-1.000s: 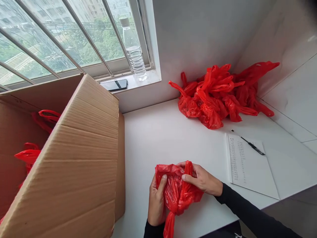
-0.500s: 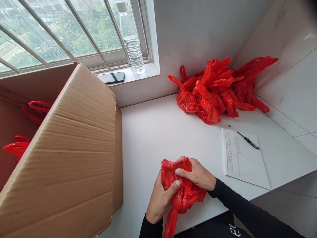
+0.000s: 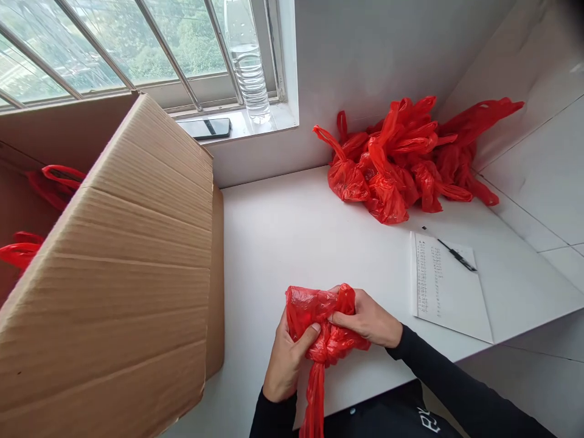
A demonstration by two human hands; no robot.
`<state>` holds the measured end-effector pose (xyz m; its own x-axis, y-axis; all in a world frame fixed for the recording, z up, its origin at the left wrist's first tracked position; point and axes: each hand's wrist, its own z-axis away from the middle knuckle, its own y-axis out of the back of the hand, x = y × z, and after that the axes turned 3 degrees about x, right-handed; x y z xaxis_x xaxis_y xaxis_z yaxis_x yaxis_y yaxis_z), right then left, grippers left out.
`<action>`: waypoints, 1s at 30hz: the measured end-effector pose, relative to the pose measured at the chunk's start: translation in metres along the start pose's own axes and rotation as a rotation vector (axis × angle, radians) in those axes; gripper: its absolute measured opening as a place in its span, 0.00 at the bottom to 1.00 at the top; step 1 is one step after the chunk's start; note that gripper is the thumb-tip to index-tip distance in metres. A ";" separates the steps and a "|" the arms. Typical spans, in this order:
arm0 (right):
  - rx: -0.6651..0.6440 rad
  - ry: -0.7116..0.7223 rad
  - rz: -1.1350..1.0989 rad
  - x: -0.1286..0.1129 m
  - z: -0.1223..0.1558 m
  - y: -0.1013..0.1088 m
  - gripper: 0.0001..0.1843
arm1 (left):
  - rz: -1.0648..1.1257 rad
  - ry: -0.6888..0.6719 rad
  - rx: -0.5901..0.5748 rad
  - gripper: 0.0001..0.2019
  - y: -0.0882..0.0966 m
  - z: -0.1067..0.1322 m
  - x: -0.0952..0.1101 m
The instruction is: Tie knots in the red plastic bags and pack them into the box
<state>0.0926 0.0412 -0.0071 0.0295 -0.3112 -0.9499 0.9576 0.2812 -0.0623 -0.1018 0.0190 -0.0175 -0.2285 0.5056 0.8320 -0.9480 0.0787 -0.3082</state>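
Observation:
Near the table's front edge I hold a red plastic bag (image 3: 314, 304) between both hands. My left hand (image 3: 287, 359) is closed on its left side, thumb lying over the front. On the other side my right hand (image 3: 371, 316) grips the bag, its thumb pressed into the folds close to the knotted part. A twisted red tail of the bag hangs down below the knot, past the table edge. Whatever is inside the bag is hidden by the crumpled plastic.
A big cardboard box (image 3: 137, 274) with red bags inside stands at left. Several red bags (image 3: 392, 164) are heaped against the wall. A written notebook (image 3: 449, 304) with a pen (image 3: 458, 258) lies right. On the sill are a phone (image 3: 205, 128) and a water bottle (image 3: 250, 79).
The bag has been turned a little in my hands, so its knot and tail sit higher and the top edge is spread wider. The view has shifted slightly downward.

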 end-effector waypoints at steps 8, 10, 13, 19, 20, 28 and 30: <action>-0.075 -0.013 0.048 0.000 0.004 0.016 0.23 | 0.025 -0.047 0.101 0.19 0.007 0.000 0.002; -0.108 -0.050 0.033 0.002 0.006 0.021 0.27 | 0.077 -0.044 0.106 0.18 0.010 0.001 0.002; -0.125 -0.076 0.086 0.001 0.007 0.024 0.30 | 0.116 -0.040 0.107 0.17 0.011 0.002 0.000; -0.099 0.042 0.032 -0.007 0.007 0.017 0.19 | 0.055 -0.029 0.123 0.19 0.007 0.002 -0.001; -0.092 0.060 0.004 -0.008 0.007 0.015 0.19 | 0.038 -0.017 0.104 0.19 0.005 0.003 0.000; -0.053 0.053 0.041 -0.006 0.006 0.014 0.16 | 0.126 -0.019 0.009 0.24 0.000 0.011 0.006; -0.063 0.019 0.033 -0.005 0.006 0.015 0.16 | 0.173 0.002 -0.050 0.27 0.001 0.012 0.005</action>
<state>0.1082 0.0414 -0.0016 0.0548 -0.2840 -0.9573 0.9362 0.3479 -0.0496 -0.1069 0.0110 -0.0083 -0.3867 0.5167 0.7639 -0.8825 0.0332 -0.4692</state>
